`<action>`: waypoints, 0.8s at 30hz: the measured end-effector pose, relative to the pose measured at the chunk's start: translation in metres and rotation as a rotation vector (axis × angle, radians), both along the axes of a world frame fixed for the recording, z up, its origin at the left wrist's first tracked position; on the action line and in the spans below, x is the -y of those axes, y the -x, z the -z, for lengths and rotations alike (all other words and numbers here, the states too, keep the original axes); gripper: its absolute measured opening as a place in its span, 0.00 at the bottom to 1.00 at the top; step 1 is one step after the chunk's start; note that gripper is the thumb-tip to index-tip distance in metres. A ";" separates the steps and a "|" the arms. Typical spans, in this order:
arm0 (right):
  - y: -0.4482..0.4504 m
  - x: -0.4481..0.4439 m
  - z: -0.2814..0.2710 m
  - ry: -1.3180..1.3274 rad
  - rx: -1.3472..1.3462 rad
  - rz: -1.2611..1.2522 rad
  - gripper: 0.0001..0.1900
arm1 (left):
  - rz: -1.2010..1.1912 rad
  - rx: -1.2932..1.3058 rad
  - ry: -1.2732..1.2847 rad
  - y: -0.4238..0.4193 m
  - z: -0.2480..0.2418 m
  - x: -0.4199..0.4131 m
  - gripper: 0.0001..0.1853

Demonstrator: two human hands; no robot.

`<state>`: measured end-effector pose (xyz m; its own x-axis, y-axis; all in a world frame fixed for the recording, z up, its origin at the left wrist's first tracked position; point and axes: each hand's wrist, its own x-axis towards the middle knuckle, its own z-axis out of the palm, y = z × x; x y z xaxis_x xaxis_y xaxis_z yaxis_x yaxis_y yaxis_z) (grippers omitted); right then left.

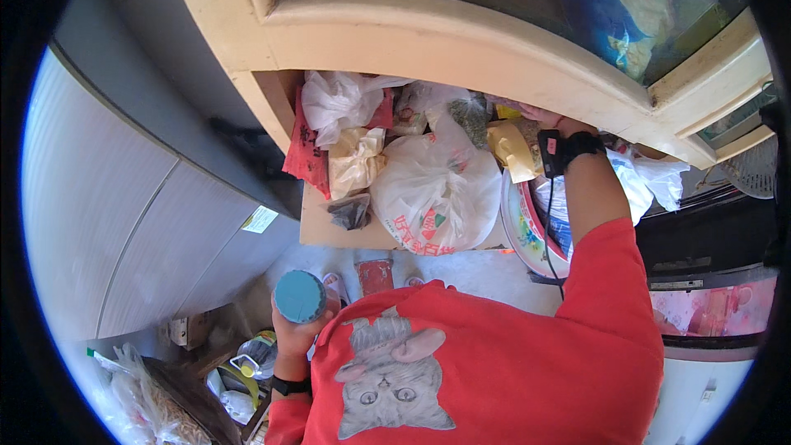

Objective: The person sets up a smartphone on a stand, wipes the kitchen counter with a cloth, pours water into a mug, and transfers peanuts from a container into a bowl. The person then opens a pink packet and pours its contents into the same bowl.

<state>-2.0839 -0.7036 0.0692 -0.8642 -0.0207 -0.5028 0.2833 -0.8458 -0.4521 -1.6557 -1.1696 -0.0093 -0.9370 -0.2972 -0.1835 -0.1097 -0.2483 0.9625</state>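
My left hand [298, 330] is closed around a jar with a blue-green ribbed lid [300, 296], held low at the left, beside my red shirt. My right arm reaches into the cabinet's open shelf, and my right hand [544, 116] is partly hidden under the cabinet frame. Below its wrist is a folded tan paper packet [514, 149]; a yellow item lies close by. A large knotted white plastic bag [439, 191] with red print sits in the middle of the shelf. To its left are a tan wrapped packet [355, 164], a red packet [307, 148] and a small dark bag [350, 212].
The wooden cabinet frame [395, 31] with glass panes overhangs the shelf. A floral enamel tray [525, 235] juts out at the shelf's right. A grey-white refrigerator [142, 198] stands at the left. Below it are a plastic bottle [258, 355] and clear bags [154, 408].
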 end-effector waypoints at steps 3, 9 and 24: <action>0.007 0.002 -0.003 -0.008 -0.009 0.016 0.31 | -0.014 -0.008 0.027 0.005 -0.006 -0.004 0.37; 0.022 0.007 -0.006 -0.031 -0.027 0.054 0.30 | -0.058 0.035 0.097 -0.007 0.007 0.005 0.40; 0.034 0.028 -0.023 -0.126 -0.156 0.152 0.29 | -0.034 0.101 0.168 -0.021 0.024 0.025 0.41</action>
<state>-2.1177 -0.7321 0.0919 -0.9199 0.1702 -0.3534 0.0754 -0.8074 -0.5852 -1.6351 -1.1943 -0.0337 -0.9052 -0.3628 -0.2214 -0.2022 -0.0905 0.9752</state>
